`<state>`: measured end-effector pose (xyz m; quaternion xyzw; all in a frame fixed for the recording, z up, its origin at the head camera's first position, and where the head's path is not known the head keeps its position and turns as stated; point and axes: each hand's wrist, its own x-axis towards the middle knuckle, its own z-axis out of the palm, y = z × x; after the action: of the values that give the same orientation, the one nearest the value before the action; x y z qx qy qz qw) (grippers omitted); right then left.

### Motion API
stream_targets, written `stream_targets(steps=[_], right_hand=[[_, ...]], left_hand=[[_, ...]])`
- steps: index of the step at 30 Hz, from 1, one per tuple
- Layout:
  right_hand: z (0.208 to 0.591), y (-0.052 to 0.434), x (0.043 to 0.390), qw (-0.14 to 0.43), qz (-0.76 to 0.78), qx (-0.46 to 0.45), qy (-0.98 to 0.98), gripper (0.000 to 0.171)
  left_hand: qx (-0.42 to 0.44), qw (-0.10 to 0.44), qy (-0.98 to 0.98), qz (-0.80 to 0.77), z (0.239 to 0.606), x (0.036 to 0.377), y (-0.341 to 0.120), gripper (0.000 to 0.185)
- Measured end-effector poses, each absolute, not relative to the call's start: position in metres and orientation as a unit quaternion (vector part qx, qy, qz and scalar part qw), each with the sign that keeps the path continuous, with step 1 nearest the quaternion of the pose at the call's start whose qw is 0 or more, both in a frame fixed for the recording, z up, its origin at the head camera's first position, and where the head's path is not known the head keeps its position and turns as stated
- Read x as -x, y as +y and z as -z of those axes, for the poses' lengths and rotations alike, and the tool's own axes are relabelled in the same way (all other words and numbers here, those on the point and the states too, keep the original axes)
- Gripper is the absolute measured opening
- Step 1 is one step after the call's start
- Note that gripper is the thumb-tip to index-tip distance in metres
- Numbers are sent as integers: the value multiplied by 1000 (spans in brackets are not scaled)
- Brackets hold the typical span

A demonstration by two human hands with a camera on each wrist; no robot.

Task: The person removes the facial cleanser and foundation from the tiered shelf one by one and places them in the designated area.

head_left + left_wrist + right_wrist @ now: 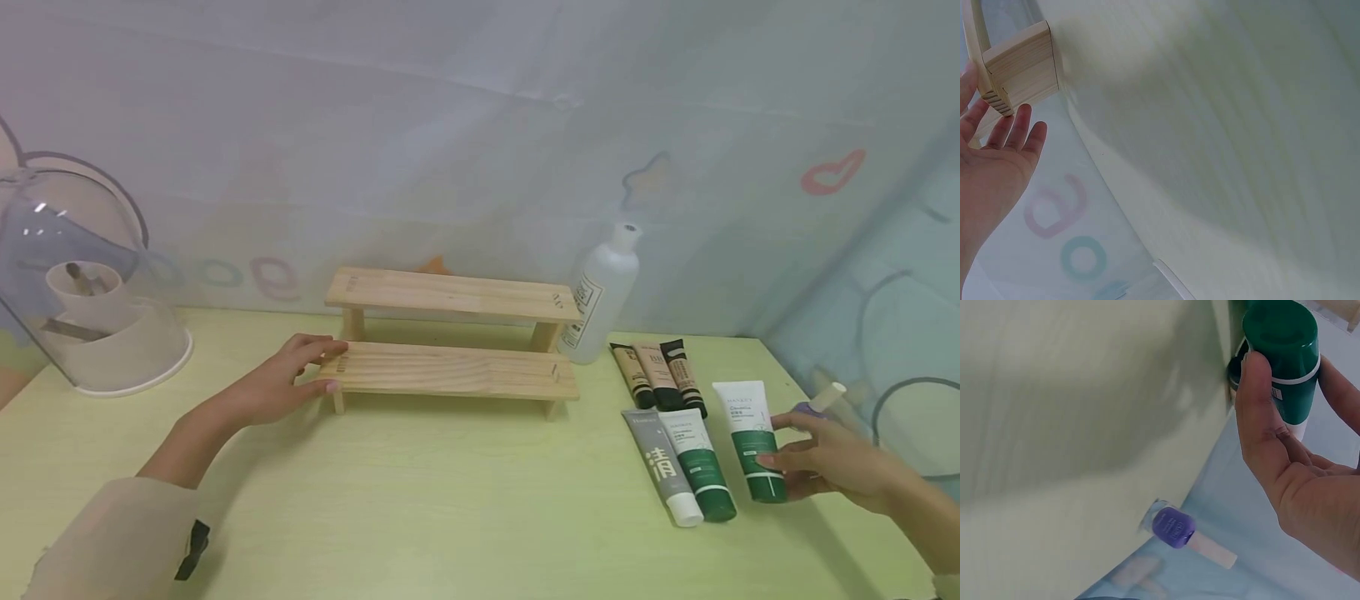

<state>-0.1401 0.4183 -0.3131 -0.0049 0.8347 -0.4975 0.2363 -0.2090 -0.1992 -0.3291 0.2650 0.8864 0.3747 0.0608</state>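
My left hand point(277, 383) holds the left end of the lower board of a two-step wooden stand point(450, 371), thumb at its front edge and a finger at the back. In the left wrist view the other fingers point(1019, 128) stretch out beside the board's end. On the right, my right hand point(840, 458) grips a white and green squeeze tube point(750, 442) by its sides, green cap toward me. Left of it lie a grey tube point(660, 462) with a white cap and a second white and green tube point(697, 458).
Several small beige and black tubes point(656, 371) lie behind the larger ones. A clear bottle point(603, 292) stands behind the stand's right end. Past my right hand is a purple nail polish bottle point(1172, 526) with a pale cap. A domed clear organizer point(112, 333) stands far left.
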Motion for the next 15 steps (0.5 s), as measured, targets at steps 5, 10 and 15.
stream_targets(steps=[5, 10, 15], right_hand=[[322, 423, 135, 264, 505, 6, 822, 59], [328, 427, 130, 279, 510, 1, 814, 56], [333, 431, 128, 296, 527, 15, 797, 42]], left_hand=[[-265, 60, 886, -376, 331, 211, -200, 53], [-265, 60, 886, -376, 331, 211, -200, 53], [-265, 59, 886, -375, 331, 211, -200, 53]])
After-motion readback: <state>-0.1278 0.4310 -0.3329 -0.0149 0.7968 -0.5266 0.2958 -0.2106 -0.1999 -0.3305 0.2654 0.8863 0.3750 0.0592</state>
